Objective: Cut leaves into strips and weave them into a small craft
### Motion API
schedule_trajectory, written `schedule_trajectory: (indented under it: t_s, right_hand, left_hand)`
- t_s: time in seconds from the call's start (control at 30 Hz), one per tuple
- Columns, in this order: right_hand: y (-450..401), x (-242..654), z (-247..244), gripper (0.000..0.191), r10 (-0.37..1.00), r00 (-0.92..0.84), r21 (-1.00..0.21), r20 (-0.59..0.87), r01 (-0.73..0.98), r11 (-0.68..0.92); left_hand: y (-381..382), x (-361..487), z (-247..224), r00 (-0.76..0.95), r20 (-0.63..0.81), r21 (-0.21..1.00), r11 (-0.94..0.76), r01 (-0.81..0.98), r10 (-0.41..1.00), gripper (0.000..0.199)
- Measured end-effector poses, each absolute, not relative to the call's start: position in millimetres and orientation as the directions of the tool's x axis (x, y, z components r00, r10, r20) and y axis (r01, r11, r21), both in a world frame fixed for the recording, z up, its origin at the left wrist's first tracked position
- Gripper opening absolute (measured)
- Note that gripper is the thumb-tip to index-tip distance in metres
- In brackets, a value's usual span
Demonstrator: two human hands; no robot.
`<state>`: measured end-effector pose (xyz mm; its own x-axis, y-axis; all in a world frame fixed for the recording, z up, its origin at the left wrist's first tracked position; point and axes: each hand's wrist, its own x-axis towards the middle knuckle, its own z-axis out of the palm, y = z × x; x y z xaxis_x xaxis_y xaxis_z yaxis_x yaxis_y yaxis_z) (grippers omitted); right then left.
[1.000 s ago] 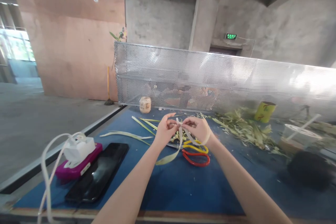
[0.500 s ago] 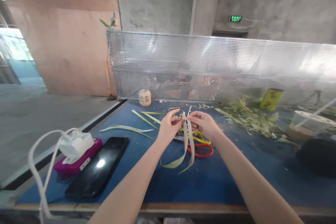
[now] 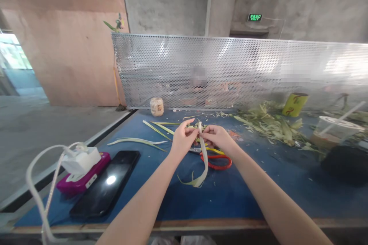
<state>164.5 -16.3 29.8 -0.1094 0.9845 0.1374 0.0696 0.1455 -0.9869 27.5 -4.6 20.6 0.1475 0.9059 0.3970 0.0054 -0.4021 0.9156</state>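
Over the blue table (image 3: 235, 203), my left hand (image 3: 184, 136) and my right hand (image 3: 214, 136) are close together with fingers pinched. Between them they grip the upper end of a pale leaf strip (image 3: 204, 157), whose lower part hangs down and curls to the left. Red-handled scissors (image 3: 220, 162) lie just beneath the hands, and a yellow handle (image 3: 215, 151) shows beside them. Loose green strips (image 3: 156, 129) lie left of my hands. The fingertips partly hide the upper end of the strip.
A black phone (image 3: 106, 183) and a magenta power strip with a white plug (image 3: 83, 176) lie at left. A twine roll (image 3: 156, 107) stands at the back. At right are a leaf heap (image 3: 276, 126), a yellow-green can (image 3: 295, 104) and a plastic cup (image 3: 333, 130).
Two strips hung apart from my hands before; now they hang together as one band. My right hand has moved slightly left, closer to my left hand. The view has shifted a little.
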Motion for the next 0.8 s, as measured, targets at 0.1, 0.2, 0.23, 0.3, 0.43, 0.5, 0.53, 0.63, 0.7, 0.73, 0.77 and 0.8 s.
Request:
schedule_trajectory:
  t_s: [0.1, 0.2, 0.23, 0.3, 0.43, 0.5, 0.53, 0.63, 0.7, 0.73, 0.77, 0.8]
  right_hand:
    - [-16.0, 164.6, 29.1, 0.015, 0.985, -0.108, -0.984, 0.138, 0.102, 0.149]
    - [-15.1, 165.1, 27.2, 0.013, 0.984, -0.114, -0.976, 0.139, 0.152, 0.156]
    - [-14.7, 165.4, 26.4, 0.013, 0.983, -0.121, -0.972, 0.139, 0.175, 0.159]
    - [-13.7, 165.7, 24.7, 0.014, 0.981, -0.111, -0.956, 0.162, 0.23, 0.184]
    - [-14.0, 164.6, 25.1, 0.021, 0.955, -0.004, -0.904, 0.296, 0.321, 0.282]
    - [-15.5, 163.1, 27.0, 0.02, 0.962, -0.019, -0.911, 0.272, 0.319, 0.263]
    - [-16.3, 162.3, 27.9, 0.019, 0.969, -0.041, -0.918, 0.244, 0.311, 0.245]
    - [-17.0, 160.6, 28.2, 0.017, 0.972, -0.067, -0.925, 0.225, 0.299, 0.235]
    - [-15.1, 161.4, 26.1, 0.014, 0.963, -0.066, -0.91, 0.261, 0.315, 0.268]
    - [-13.5, 162.6, 24.6, 0.012, 0.957, -0.063, -0.897, 0.284, 0.334, 0.288]
    - [-11.7, 164.3, 23.1, 0.011, 0.95, -0.057, -0.882, 0.306, 0.36, 0.306]
    - [-9.8, 166.4, 21.7, 0.009, 0.944, -0.05, -0.865, 0.325, 0.389, 0.319]
  left_hand:
    - [-5.0, 27.6, 20.4, 0.166, 0.405, 0.91, -0.414, 0.021, 0.899, 0.046]
    - [-5.3, 26.8, 19.6, 0.196, 0.426, 0.898, -0.439, 0.028, 0.883, 0.051]
    - [-5.3, 26.3, 19.3, 0.196, 0.433, 0.893, -0.449, 0.04, 0.88, 0.051]
    - [-5.2, 25.2, 19.5, 0.17, 0.446, 0.882, -0.464, 0.081, 0.879, 0.049]
    - [-5.1, 23.2, 22.5, 0.078, 0.466, 0.869, -0.473, 0.145, 0.881, 0.048]
    - [-5.3, 23.0, 23.5, 0.057, 0.491, 0.857, -0.494, 0.144, 0.869, 0.047]
    - [-5.5, 23.2, 23.2, 0.052, 0.51, 0.847, -0.512, 0.142, 0.859, 0.046]
    - [-5.6, 25.0, 19.7, 0.062, 0.563, 0.809, -0.565, 0.162, 0.824, 0.045]
    - [-3.9, 25.2, 17.6, 0.096, 0.57, 0.789, -0.576, 0.214, 0.816, 0.046]
    - [-2.1, 23.9, 17.8, 0.121, 0.559, 0.775, -0.569, 0.276, 0.82, 0.048]
    - [0.7, 21.1, 19.4, 0.154, 0.535, 0.745, -0.55, 0.378, 0.831, 0.052]
    - [4.4, 16.4, 22.4, 0.18, 0.498, 0.695, -0.514, 0.503, 0.848, 0.057]
